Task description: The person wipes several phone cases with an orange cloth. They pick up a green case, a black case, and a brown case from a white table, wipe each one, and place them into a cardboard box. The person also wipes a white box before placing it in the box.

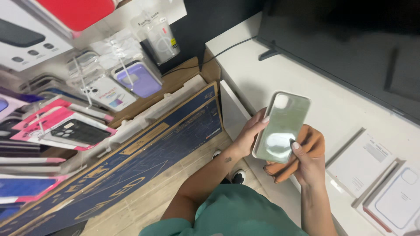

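Observation:
I hold a pale green phone case (pixel 281 126) upright in front of me, its glossy inner side facing me and the camera cut-out at the top. My left hand (pixel 248 134) grips its left edge with the fingers. My right hand (pixel 308 161) holds the lower right edge, thumb on the case, and also clutches an orange-brown cloth (pixel 311 139) behind the case.
A white counter (pixel 332 105) carries a dark flat screen (pixel 350 39), a cable and white case boxes (pixel 361 161) at the right. A large blue flat carton (pixel 144 153) leans at the left. Packaged phone cases (pixel 65 129) hang on a wall rack. Wooden floor lies below.

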